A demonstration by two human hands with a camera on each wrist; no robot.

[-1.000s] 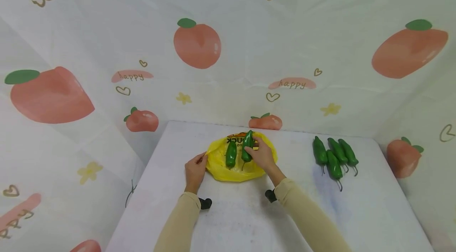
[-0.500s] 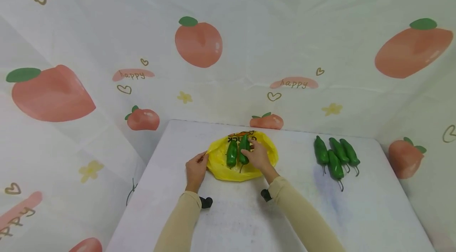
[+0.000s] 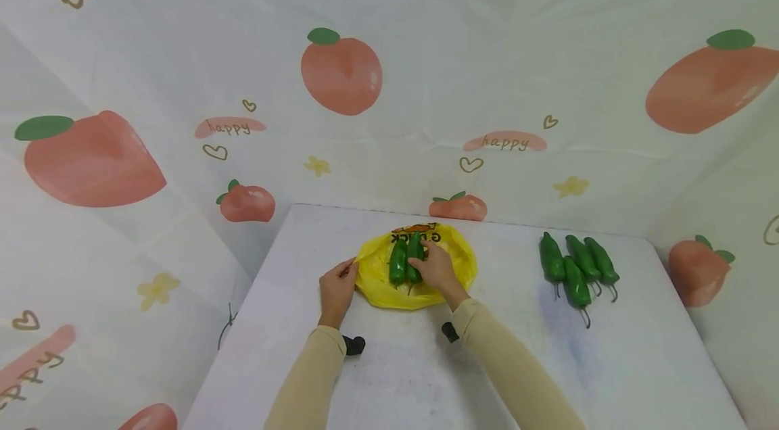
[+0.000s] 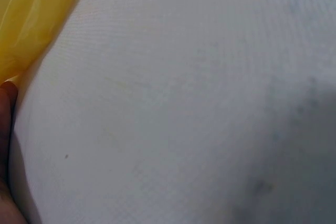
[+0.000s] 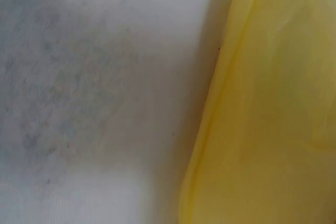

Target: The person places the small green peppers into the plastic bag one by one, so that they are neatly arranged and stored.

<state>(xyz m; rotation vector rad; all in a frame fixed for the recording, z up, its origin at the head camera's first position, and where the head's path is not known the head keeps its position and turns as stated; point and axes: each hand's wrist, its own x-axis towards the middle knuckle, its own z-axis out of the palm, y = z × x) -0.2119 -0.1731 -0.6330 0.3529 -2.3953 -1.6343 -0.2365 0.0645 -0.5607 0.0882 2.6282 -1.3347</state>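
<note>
A yellow plastic bag (image 3: 380, 291) lies spread open on the table, dark lettering on its far side. My left hand (image 3: 337, 291) pinches the bag's left rim; in the left wrist view, part of that hand (image 4: 6, 129) meets the yellow plastic. Inside the bag, one green pepper (image 3: 398, 263) lies lengthwise, stem toward me. Right beside it is a second green pepper (image 3: 414, 273), which my right hand (image 3: 437, 269) holds between thumb and fingers, covering part of its right side. The right wrist view has only the bag's side (image 5: 273, 119) and the tabletop.
Several more green peppers (image 3: 576, 281) lie grouped on the right of the white table (image 3: 402, 376). A curtain (image 3: 389, 166) with fruit prints stands behind the table's far edge. Black wrist-worn pieces (image 3: 354, 346) show beside both sleeves.
My right hand has moved left and brought its pepper down beside the other one in the bag. The left hand keeps its place at the bag's rim.
</note>
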